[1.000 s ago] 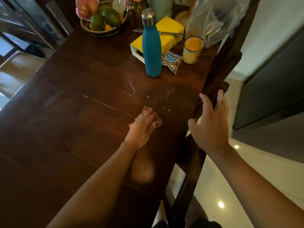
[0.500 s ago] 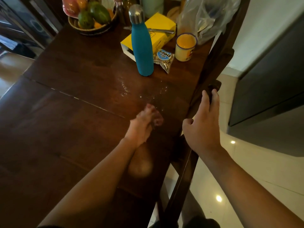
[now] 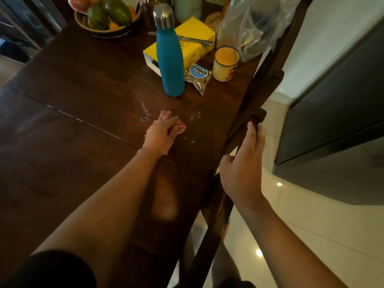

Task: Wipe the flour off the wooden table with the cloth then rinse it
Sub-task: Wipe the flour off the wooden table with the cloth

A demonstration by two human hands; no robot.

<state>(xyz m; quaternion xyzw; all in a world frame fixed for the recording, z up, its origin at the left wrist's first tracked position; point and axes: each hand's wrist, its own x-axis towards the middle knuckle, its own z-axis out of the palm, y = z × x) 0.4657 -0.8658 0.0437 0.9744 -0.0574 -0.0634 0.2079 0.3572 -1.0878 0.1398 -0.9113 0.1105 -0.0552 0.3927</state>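
Head view: the left hand (image 3: 161,133) is pressing a pink cloth (image 3: 181,128) onto the dark table (image 3: 83,163), near its right edge. Its fingers are bending over the bunched cloth and clamping it, so only scraps are poking out, at the fingertips and on the hand's 3 o'clock side. Flour (image 3: 143,108) is lying in thin white specks around it: one streak at the hand's 11 o'clock, more at 1 o'clock and a few at 3 o'clock, toward the table edge.

The right hand (image 3: 242,169) is resting on the top rail of a dark wooden chair (image 3: 257,117) pushed against the table's right side. Its fingers are lying fairly straight and together along the rail, pointing to 12 o'clock, with the thumb sitting out toward 9 o'clock – nothing is clamped in it.

Past the flour, at 12 o'clock from the left hand, a teal bottle (image 3: 170,59) is standing upright. Just behind it a yellow box (image 3: 195,32) is lying flat, carrying a knife (image 3: 197,40). A snack packet (image 3: 198,76) is touching the bottle's right side, and a yellow cup (image 3: 226,63) is standing at the packet's 2 o'clock. A clear plastic bag (image 3: 253,23) is slumping behind the cup, and a fruit basket (image 3: 108,33) is sitting at the far end, at 11 o'clock from the bottle.
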